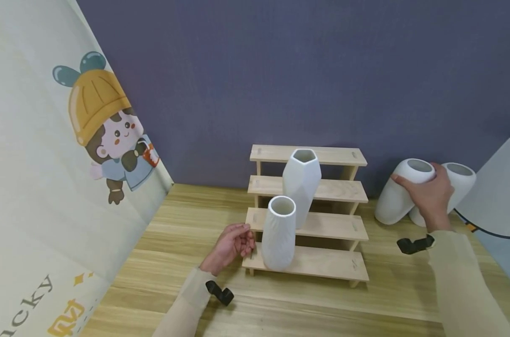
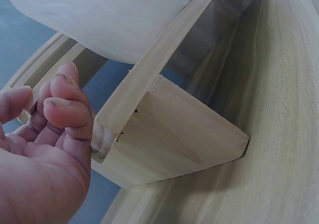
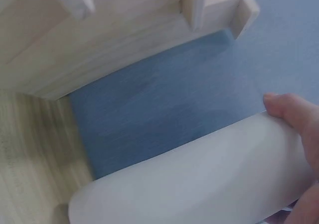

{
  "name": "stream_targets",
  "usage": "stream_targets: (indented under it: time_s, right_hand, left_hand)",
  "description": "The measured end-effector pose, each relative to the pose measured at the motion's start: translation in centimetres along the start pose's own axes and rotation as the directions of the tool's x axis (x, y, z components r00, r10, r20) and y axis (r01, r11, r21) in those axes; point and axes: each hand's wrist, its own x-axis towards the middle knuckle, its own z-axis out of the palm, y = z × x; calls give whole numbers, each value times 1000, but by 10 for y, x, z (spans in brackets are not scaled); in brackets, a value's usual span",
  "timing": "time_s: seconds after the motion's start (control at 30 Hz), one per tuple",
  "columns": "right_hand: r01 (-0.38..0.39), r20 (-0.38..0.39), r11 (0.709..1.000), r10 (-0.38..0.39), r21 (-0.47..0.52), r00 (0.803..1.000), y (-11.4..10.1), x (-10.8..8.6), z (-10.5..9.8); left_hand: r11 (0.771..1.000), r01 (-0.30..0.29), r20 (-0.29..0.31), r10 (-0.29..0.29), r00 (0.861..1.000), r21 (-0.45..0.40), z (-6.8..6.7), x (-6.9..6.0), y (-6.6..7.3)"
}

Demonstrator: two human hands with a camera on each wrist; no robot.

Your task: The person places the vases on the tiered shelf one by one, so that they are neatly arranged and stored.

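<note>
At the right, my right hand [image 1: 437,191] grips a white vase [image 1: 396,194] near its mouth, thumb on the near left side. The vase tilts, its mouth leaning right. In the right wrist view the vase [image 3: 194,174] spans the lower part, with the thumb on its upper edge. My left hand [image 1: 233,242] is beside the left end of a stepped wooden display stand [image 1: 331,264], its fingers loosely bent and nothing seen gripped. A round-mouthed white vase [image 1: 279,238] stands on the lowest step. Behind it, a faceted white vase [image 1: 302,187] stands on the second step.
Another white vase [image 1: 460,180] stands just behind the right hand, partly hidden by it. A dark blue-grey wall [image 1: 305,75] rises behind the stand. Cartoon-printed panels flank the wooden tabletop [image 1: 162,281] left and right.
</note>
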Motion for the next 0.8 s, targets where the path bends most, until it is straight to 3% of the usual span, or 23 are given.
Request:
stream_targets:
  time_s: [0.57, 0.8]
  right_hand:
    - [12, 65, 999, -9, -37, 998, -29, -14, -29]
    - [27, 25, 999, -26, -28, 999, -53, -18, -44]
  left_hand:
    - [1000, 8, -6, -8, 1000, 6, 2, -2, 3]
    - [1000, 4, -9, -4, 1000, -4, 3, -2, 4]
